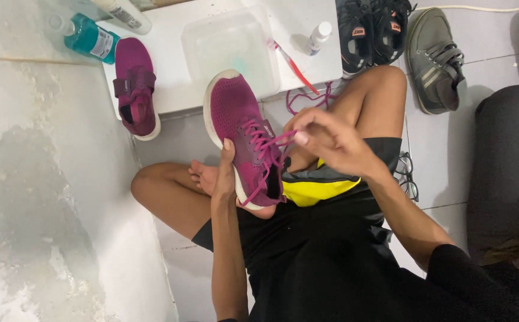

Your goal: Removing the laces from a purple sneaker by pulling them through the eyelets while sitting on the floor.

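I sit cross-legged on a tiled floor. My left hand (226,174) grips the side of a magenta knit sneaker (238,119) with a white sole, held over my lap. My right hand (326,138) pinches the sneaker's pink lace (276,141) near the tongue, pulling it to the right. The matching second magenta sneaker (135,89) lies on the edge of a white board at the upper left, without a lace in view. A loose pink lace (307,95) lies on the floor past my knee.
On the white board (170,89) stand a clear plastic tub (231,48), a red toothbrush (294,65), a small white bottle (318,36) and a teal bottle (87,38). Black sneakers (371,30) and a grey sneaker (436,59) lie beyond. Eyeglasses (407,176) rest by my right thigh.
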